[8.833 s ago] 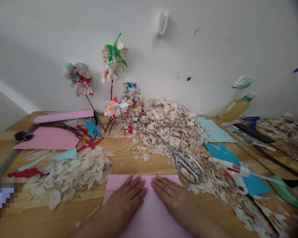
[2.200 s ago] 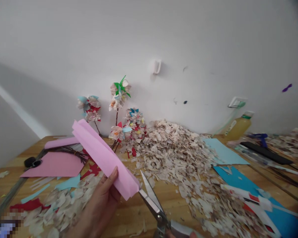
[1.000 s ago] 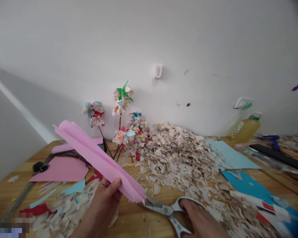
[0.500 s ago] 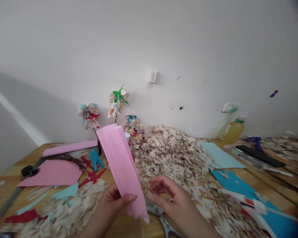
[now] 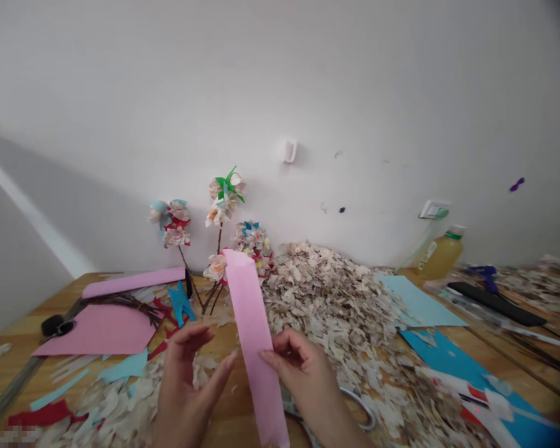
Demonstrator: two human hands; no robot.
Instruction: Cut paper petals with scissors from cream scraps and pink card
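Note:
A long folded strip of pink paper (image 5: 248, 311) stands tilted in front of me, its top leaning left. My right hand (image 5: 303, 373) pinches its right edge between thumb and fingers, about two thirds of the way down. Just left of the strip, my left hand (image 5: 191, 373) is apart from it, thumb and fingers spread with nothing between them. Behind and beneath my right hand lies a pair of scissors (image 5: 358, 407), its handle loop showing and much of the rest covered.
A heap of pale dried petals or flakes (image 5: 322, 280) rises against the wall. Handmade flowers on twigs (image 5: 220, 236) stand behind the strip. Pink paper (image 5: 107, 330) lies left; a blue sheet (image 5: 441, 358), glue gun (image 5: 476, 395) and yellow liquid bottle (image 5: 443, 254) are right.
My left hand has let go of the pink paper and opened to its left. My right hand, empty before, now grips the strip. The paper has swung more upright and looks narrower.

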